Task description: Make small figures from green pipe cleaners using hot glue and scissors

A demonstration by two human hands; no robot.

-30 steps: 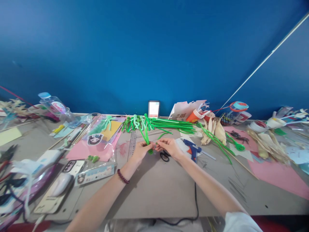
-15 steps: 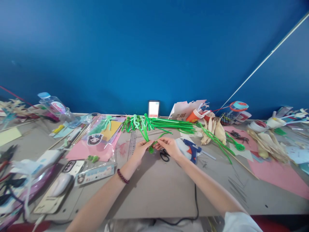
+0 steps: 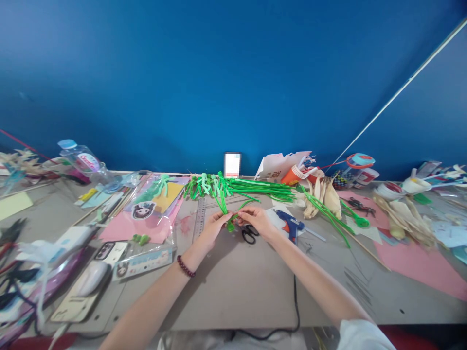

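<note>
My left hand [image 3: 216,227] is closed on green pipe cleaners [image 3: 222,201], pinched between thumb and fingers. Their stems point away from me, and a short green curl [image 3: 230,226] shows below the fingertips. Close beside it, my right hand [image 3: 257,221] pinches a green pipe cleaner [image 3: 249,202] whose free end bends off to the upper right. Both sets of fingertips nearly meet, so exactly where the strands join is hidden. Black-handled scissors [image 3: 249,235] lie on the table just under my right hand, partly covered by it.
A long bundle of green pipe cleaners [image 3: 262,188] lies along the back. To the right rest a blue glue gun [image 3: 290,224] and dried husks [image 3: 321,197]. A metal ruler [image 3: 199,218], pink sheets [image 3: 122,227] and a white mouse [image 3: 91,279] are on the left.
The short green curl beneath my left fingertips has shifted slightly right and turned. Both hands stay almost in place, still gripping the pipe cleaners.
</note>
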